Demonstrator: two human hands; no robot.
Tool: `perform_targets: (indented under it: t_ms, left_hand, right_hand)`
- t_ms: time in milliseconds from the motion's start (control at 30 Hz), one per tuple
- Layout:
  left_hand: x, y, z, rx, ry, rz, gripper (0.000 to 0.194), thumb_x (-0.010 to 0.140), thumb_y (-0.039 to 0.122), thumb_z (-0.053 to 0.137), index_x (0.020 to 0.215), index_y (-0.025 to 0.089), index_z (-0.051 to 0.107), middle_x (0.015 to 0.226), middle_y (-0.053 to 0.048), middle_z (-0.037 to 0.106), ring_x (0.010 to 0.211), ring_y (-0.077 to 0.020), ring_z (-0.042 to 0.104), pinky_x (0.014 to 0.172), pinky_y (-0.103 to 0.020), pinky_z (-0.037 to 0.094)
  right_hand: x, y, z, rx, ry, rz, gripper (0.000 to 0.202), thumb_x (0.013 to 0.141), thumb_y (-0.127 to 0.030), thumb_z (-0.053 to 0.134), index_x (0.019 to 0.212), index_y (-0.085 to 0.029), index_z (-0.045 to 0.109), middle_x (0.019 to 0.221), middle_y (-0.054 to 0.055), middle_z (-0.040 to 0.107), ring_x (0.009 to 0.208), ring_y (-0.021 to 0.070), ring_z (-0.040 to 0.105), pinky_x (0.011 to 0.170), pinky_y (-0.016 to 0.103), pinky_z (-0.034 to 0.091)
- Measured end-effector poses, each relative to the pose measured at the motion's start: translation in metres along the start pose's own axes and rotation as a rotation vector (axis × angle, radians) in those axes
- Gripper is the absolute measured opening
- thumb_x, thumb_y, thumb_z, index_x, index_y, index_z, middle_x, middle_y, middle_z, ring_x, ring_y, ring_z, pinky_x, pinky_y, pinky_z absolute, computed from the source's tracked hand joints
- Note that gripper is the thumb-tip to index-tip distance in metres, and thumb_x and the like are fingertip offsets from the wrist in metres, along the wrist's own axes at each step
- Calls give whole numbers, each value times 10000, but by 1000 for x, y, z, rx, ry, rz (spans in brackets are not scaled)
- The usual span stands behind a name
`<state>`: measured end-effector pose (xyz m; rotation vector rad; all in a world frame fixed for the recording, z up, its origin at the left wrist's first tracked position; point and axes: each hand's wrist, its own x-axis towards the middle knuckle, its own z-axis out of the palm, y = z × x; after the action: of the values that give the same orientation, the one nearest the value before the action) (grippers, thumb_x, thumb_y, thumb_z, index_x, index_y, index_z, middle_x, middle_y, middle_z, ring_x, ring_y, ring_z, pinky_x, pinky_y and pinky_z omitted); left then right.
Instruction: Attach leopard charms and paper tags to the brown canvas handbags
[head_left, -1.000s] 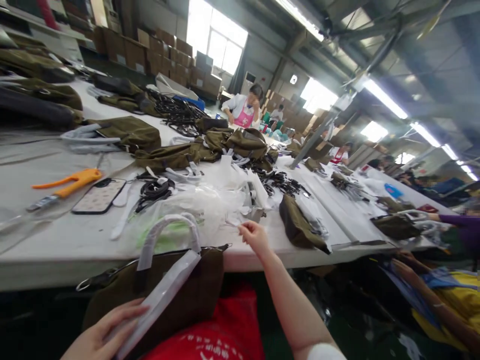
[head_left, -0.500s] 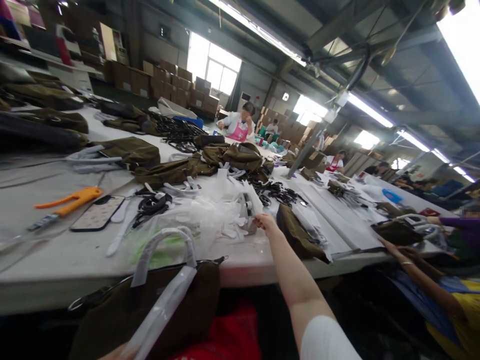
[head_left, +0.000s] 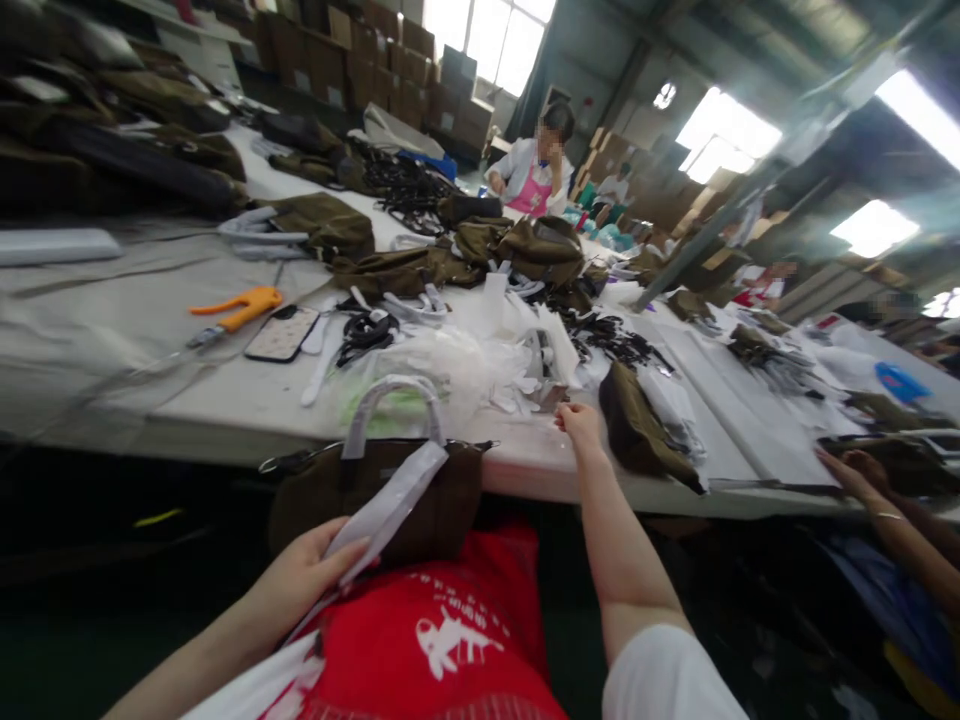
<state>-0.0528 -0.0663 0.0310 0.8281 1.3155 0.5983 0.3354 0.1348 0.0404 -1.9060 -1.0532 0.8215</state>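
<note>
we are pulling right hand back from plastic pile, fingers curled, contents unclear | left hand pinching wrapped strap of bag

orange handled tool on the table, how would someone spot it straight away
On the long white worktable, look to the left part, just left of the flat phone with a pale patterned case. The orange-handled cutting tool lies there; it is the only bright orange thing among olive bags and white wrapping.
</note>
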Motion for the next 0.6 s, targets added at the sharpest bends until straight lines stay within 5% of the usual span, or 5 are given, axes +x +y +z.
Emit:
perform_targets:
  t_ms: [100,233,333,467,600]
  left_hand:
    - [-8,9,6,-67,10,-1,551,672,584,718,972,133,618,780,-45,716,599,-147,580,546,-231,438]
    - [-9,11,12,-60,10,-3,582,688,546,707,1064,118,589,794,-55,718,641,-184,617,577,-267,465]
    - [-9,8,15,-27,22,75,540,721,486,689,1106,120,589,892,-75,731,774,-234,668,662,-300,507]
    - [-12,7,16,100,77,211,376,783,380,629,1081,151,637,980,-69,730,898,-258,677,780,-311,513]
    - [-17,10,13,172,105,278,343,828,374,596,1090,162,661,1017,-71,722,946,-259,664,836,-309,496]
  right_hand:
    - [-48,-12,23,73,-220,-28,268,709,-407,699,715,-146,638,615,41,676,467,100,560,450,196,442]
    - [-151,-29,62,197,-770,-22,369,714,-500,722,781,-140,676,654,44,704,439,91,550,446,200,439]
    - [-210,-28,93,172,-1060,34,373,737,-504,711,772,-133,694,674,45,711,428,82,550,431,188,418]
    - [-231,-14,123,40,-1077,88,397,718,-526,718,662,-134,691,590,38,672,396,81,514,392,187,368]
    - [-223,-6,129,-92,-1027,50,435,714,-571,715,603,-152,679,514,31,626,393,104,500,390,213,337]
